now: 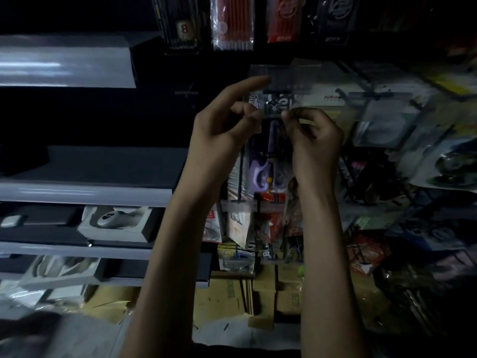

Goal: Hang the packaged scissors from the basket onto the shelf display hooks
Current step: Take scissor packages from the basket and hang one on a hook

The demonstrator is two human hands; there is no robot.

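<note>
A pack of purple-handled scissors (271, 161) hangs upright between my two raised hands, in front of the dark shelf. My left hand (227, 122) pinches the pack's upper left edge with thumb and curled fingers, while its index finger stretches up to a clear plastic label holder (284, 73) on the display hook. My right hand (312, 135) pinches the top right of the pack's header card. The hook's own tip is too dark to make out. No basket shows in this view.
Packs of pens (232, 24) hang on hooks above. More packaged goods (387, 120) hang to the right and below the scissors. Grey shelves (85, 192) with boxed items stand at the left. Cardboard boxes (232, 295) lie on the floor.
</note>
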